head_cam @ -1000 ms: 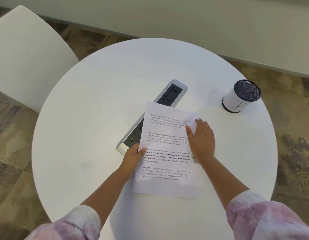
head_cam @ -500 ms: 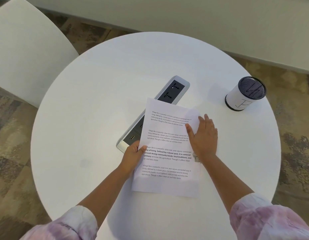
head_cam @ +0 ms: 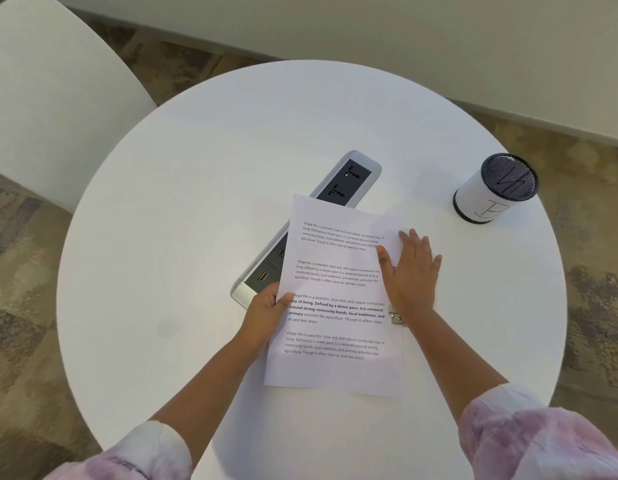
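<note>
Pinching the light, probably floppy sheet [head_cam: 335,289] at nine o'clock, the left hand [head_cam: 266,313] held it while the right hand [head_cam: 413,271] pressed flat at three.

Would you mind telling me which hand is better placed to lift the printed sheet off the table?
Left, probably. The left hand pinches the printed sheet at its left edge, thumb on top, while the right hand lies flat across the right edge and would first have to curl under.
</note>
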The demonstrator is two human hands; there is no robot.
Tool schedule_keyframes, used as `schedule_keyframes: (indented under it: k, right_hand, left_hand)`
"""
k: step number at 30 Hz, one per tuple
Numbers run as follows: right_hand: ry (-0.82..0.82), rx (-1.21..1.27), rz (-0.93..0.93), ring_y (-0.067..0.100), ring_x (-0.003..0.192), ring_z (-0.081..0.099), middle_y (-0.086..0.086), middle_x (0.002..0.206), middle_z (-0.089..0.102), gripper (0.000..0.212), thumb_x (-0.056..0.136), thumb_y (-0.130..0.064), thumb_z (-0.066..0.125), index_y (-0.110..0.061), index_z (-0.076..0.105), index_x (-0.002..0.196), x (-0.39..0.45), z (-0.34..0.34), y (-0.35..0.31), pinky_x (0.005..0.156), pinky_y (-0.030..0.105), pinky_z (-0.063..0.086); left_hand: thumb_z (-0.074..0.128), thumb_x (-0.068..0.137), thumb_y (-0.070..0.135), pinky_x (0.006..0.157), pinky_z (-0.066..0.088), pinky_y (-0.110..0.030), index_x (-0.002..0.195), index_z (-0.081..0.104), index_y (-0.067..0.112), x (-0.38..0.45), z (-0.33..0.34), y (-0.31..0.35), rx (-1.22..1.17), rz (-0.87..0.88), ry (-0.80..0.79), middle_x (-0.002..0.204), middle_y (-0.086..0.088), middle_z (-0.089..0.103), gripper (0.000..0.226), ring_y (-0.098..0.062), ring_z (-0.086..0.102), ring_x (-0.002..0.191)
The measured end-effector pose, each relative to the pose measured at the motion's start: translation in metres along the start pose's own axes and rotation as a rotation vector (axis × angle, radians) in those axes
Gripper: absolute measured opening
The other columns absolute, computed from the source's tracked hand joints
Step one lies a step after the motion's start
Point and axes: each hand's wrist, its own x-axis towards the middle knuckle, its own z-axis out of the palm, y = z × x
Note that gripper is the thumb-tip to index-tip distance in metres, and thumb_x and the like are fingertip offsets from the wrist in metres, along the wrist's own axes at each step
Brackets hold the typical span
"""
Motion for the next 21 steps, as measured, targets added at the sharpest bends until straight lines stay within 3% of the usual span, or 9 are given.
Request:
schedule_keyframes:
  k: [15, 21]
  right_hand:
    - [0.012, 0.015, 0.01, 0.022, 0.146, 0.008, 0.002, 0.155, 0.022, 0.067, 0.092, -0.056, 0.031, -0.015, 0.025, 0.144, -0.0002, -0.0008, 0.0001, 0.119, 0.05, 0.002]
    - [-0.048, -0.054, 0.025, 0.022, 0.146, 0.006, 0.001, 0.157, 0.018, 0.071, 0.09, -0.06, 0.032, -0.014, 0.025, 0.144, 0.0004, -0.0058, -0.0036, 0.118, 0.052, 0.004]
  left_hand:
    - [0.051, 0.093, 0.015, 0.097, 0.046, -0.053, 0.097, 0.061, 0.021, -0.0009, 0.0008, 0.001, -0.009, 0.008, -0.007, 0.111, -0.012, 0.067, 0.012, -0.033, 0.061, 0.107]
    - [0.051, 0.093, 0.016, 0.094, 0.048, -0.045, 0.096, 0.061, 0.022, 0.0001, 0.0003, -0.001, 0.005, 0.036, -0.014, 0.109, -0.009, 0.068, 0.012, -0.025, 0.064, 0.098]
